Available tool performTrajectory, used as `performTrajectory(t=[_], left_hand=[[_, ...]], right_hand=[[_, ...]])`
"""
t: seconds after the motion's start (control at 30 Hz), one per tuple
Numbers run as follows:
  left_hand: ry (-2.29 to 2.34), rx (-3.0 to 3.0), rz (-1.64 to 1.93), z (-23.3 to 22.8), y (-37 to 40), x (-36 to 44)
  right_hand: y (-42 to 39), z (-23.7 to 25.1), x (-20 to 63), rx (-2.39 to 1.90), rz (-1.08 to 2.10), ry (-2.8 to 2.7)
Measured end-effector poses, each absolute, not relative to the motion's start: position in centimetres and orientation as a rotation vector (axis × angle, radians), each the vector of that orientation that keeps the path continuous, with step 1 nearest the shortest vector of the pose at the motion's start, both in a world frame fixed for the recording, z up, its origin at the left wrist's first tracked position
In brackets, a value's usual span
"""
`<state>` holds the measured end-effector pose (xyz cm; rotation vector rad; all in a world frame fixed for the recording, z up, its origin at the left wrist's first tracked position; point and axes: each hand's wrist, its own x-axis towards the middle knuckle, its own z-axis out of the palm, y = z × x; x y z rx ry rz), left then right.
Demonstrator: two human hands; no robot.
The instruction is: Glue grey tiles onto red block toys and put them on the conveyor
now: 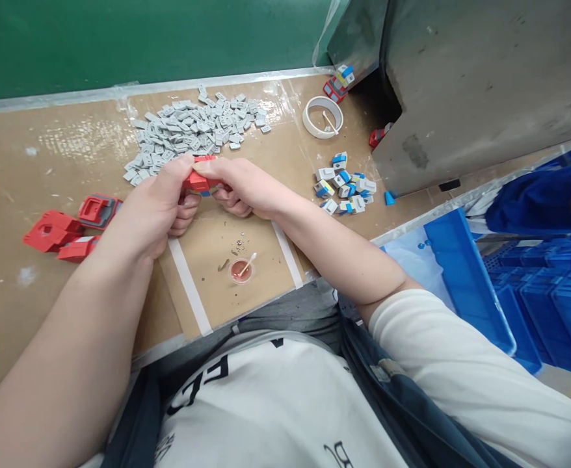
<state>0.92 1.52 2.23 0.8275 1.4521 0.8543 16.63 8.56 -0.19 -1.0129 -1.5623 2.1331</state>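
Observation:
Both my hands are closed on one red plastic toy part [201,181], held above the bench in front of me. My left hand [171,195] grips its left side with the thumb on top and the fingers curled under. On the other side my right hand [239,182] presses with its thumb, fingers folded beneath. A bit of blue shows on the part's underside. Much of it is hidden by my fingers. Just beyond lies a heap of small grey plastic pieces [192,130]. Nearer me stands a small cup of reddish liquid [237,275] with a cotton swab [249,263] in it.
Red toy parts [54,231] lie at left. At right are several white, blue and yellow blocks [348,188], a tape roll [306,120] and a red toy piece [334,90]. A metal housing [461,97] bounds the right side; blue bins [471,279] stand below.

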Motion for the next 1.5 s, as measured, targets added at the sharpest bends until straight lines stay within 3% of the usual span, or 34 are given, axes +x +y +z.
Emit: performTrajectory(t=[1.13,1.33,1.5], left_hand=[[1.467,0.802,0.849,2.5,1.6,1.1],[1.278,0.598,0.852,2.7,1.7,0.1],[1.114,0.587,0.961,2.3,1.6,-2.3]], right_hand=[[8.4,-0.2,16.6,-1.025,2.111,-1.532],[8.8,0.4,16.8,-0.981,2.350,-1.412],[9.1,0.0,16.7,-0.994,2.356,-1.392]])
